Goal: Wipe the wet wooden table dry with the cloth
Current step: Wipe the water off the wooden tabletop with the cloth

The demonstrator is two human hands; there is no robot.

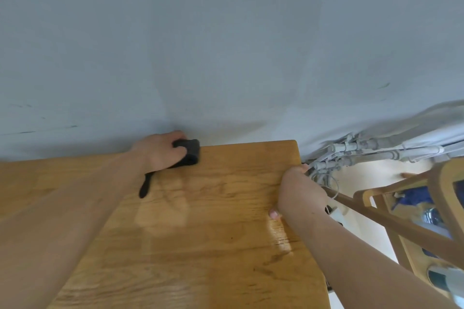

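The wooden table (221,221) fills the lower middle of the head view, its far edge against a grey wall. Shiny wet patches show on its surface in the middle and near the right edge. My left hand (160,150) grips a dark bunched cloth (189,152) at the table's far edge, close to the wall. A strip of the cloth trails out below the wrist. My right hand (298,190) holds the table's right edge, thumb on top and fingers curled over the side.
A grey wall (226,45) stands right behind the table. Grey pipes and cables (364,153) run along the wall base at the right. A wooden chair (414,221) stands to the right of the table, on a pale floor.
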